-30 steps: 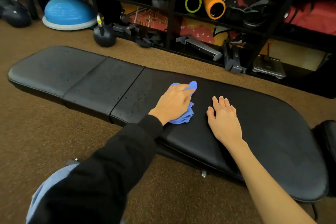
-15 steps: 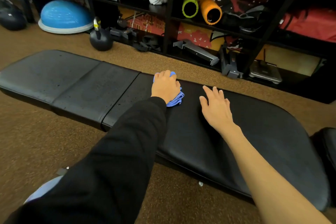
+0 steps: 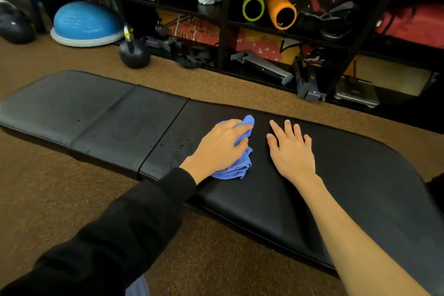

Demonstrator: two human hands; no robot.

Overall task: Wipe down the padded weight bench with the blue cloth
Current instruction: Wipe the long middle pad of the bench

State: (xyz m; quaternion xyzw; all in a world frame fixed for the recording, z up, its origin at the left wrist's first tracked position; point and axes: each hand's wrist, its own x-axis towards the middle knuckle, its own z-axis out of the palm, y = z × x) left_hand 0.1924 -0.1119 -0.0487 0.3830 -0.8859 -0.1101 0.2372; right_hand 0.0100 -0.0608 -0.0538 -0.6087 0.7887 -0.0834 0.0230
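Observation:
A long black padded weight bench (image 3: 360,187) lies flat across the view on brown carpet, split by seams into three pads. My left hand (image 3: 216,146), in a black sleeve, grips a bunched blue cloth (image 3: 236,168) and presses it on the large right pad near the seam. Small water drops (image 3: 177,145) sit on the pad just left of the cloth. My right hand (image 3: 292,151) rests flat on the same pad, fingers spread, a little right of the cloth.
Behind the bench a black shelf rack (image 3: 223,31) holds green (image 3: 252,6) and orange (image 3: 282,11) foam rollers and loose gear. A black kettlebell (image 3: 134,54) and a blue balance dome (image 3: 86,24) stand on the carpet at the back left.
My left hand has pulled the cloth back from the bench's far edge toward me and slightly right. My right hand has stayed flat on the pad.

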